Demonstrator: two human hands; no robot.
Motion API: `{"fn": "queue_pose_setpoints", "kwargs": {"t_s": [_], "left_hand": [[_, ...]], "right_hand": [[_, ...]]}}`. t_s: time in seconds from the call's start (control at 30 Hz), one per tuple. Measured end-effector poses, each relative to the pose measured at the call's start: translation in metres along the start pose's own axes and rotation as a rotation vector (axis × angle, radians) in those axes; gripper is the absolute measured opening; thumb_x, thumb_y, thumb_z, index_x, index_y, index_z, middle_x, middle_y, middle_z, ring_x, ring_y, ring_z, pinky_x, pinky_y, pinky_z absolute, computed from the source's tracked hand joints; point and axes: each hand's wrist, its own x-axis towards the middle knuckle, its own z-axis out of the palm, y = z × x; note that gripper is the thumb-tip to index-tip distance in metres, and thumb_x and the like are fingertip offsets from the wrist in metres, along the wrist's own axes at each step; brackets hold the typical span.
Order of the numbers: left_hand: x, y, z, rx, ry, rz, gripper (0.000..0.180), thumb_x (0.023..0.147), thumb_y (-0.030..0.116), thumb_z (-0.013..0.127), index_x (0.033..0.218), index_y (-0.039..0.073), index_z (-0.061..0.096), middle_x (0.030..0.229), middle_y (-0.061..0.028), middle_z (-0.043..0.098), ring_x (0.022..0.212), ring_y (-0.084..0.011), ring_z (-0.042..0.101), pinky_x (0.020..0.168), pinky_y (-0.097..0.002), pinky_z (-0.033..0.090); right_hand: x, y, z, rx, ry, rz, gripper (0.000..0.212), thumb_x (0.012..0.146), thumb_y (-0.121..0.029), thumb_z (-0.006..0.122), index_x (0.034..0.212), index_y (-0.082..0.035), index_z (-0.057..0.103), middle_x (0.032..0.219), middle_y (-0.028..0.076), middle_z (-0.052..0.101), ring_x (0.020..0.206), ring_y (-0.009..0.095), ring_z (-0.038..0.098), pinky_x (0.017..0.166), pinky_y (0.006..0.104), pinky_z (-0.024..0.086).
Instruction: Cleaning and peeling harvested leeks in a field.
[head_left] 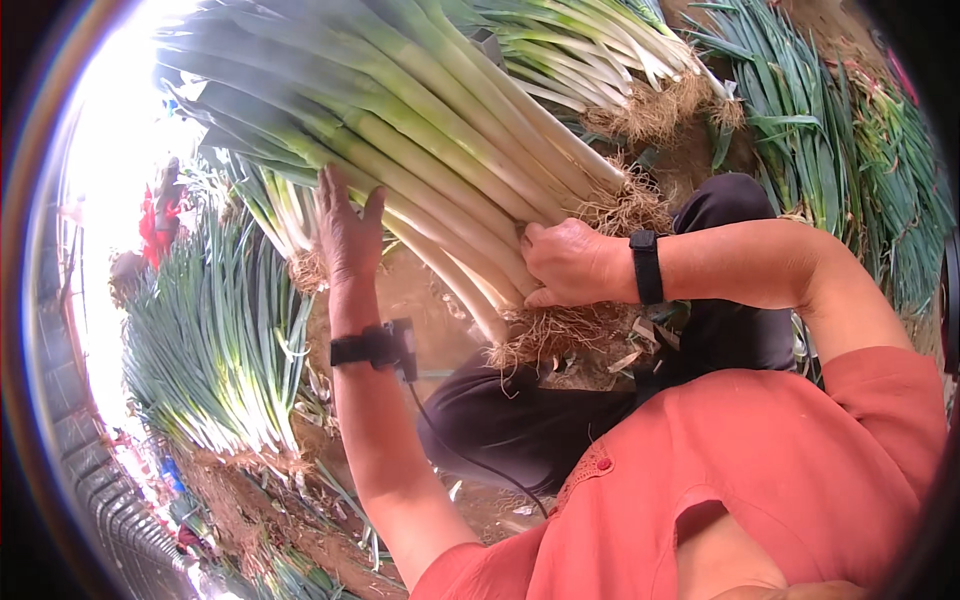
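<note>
Shirt [760,450] nearest; leeks [430,150] slanting, roots [560,335] lower-right.

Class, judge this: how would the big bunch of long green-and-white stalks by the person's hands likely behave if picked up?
The bunch would probably be fairly stiff along its white shafts, which look thick and straight. Its long green leaves may droop if held only by the root end. The stalks could splay apart, since no tie shows around them.

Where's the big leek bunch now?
In the head view, the leek bunch is at upper centre, the left hand at its left edge, the right hand near its roots.
</note>
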Motion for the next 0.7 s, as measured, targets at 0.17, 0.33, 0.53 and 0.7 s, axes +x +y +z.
{"fn": "queue_pose_setpoints", "kwargs": {"t_s": [0.17, 0.33, 0.53, 0.7], "left_hand": [[0.002, -0.003, 0.012, 0.016, -0.029, 0.038, 0.077, 0.086, 0.043, 0.058, 0.144, 0.005, 0.026, 0.149, -0.0169, 0.027, 0.135, -0.033, 0.031, 0.107, -0.0393, 0.03], [0.007, 0.0, 0.023, 0.047, 0.06, 0.018, 0.075, 0.088, 0.045, 0.055, 0.146, 0.009, 0.023, 0.151, -0.0135, 0.024, 0.139, -0.0288, 0.024, 0.106, -0.0499, 0.026], [-0.02, 0.026, -0.005, 0.19, 0.031, 0.051, 0.062, 0.088, 0.038, 0.058, 0.138, 0.006, 0.04, 0.141, -0.0181, 0.04, 0.128, -0.0299, 0.041, 0.101, -0.0428, 0.036], [-0.088, 0.094, -0.035, -0.687, -0.496, -0.438, 0.029, 0.089, 0.021, 0.058, 0.106, -0.002, 0.062, 0.088, -0.0127, 0.068, 0.067, -0.0177, 0.066, 0.056, -0.0283, 0.053]], "right_hand": [[0.001, 0.006, 0.006, -0.094, -0.074, -0.025, 0.057, 0.071, -0.045, 0.068, 0.09, 0.008, 0.059, 0.085, 0.017, 0.056, 0.081, 0.031, 0.06, 0.067, 0.037, 0.052], [0.002, 0.002, 0.001, -0.107, -0.043, 0.012, 0.06, 0.07, -0.048, 0.067, 0.089, 0.008, 0.058, 0.086, 0.018, 0.056, 0.08, 0.03, 0.06, 0.065, 0.0356, 0.052], [-0.003, -0.002, 0.005, -0.031, 0.06, 0.059, 0.05, 0.071, -0.042, 0.067, 0.082, 0.006, 0.065, 0.088, 0.021, 0.059, 0.082, 0.033, 0.061, 0.072, 0.04, 0.052], [-0.007, -0.002, 0.003, -0.008, 0.063, 0.09, 0.053, 0.068, -0.041, 0.068, 0.086, 0.008, 0.062, 0.091, 0.022, 0.058, 0.082, 0.036, 0.061, 0.073, 0.0403, 0.052]]}}
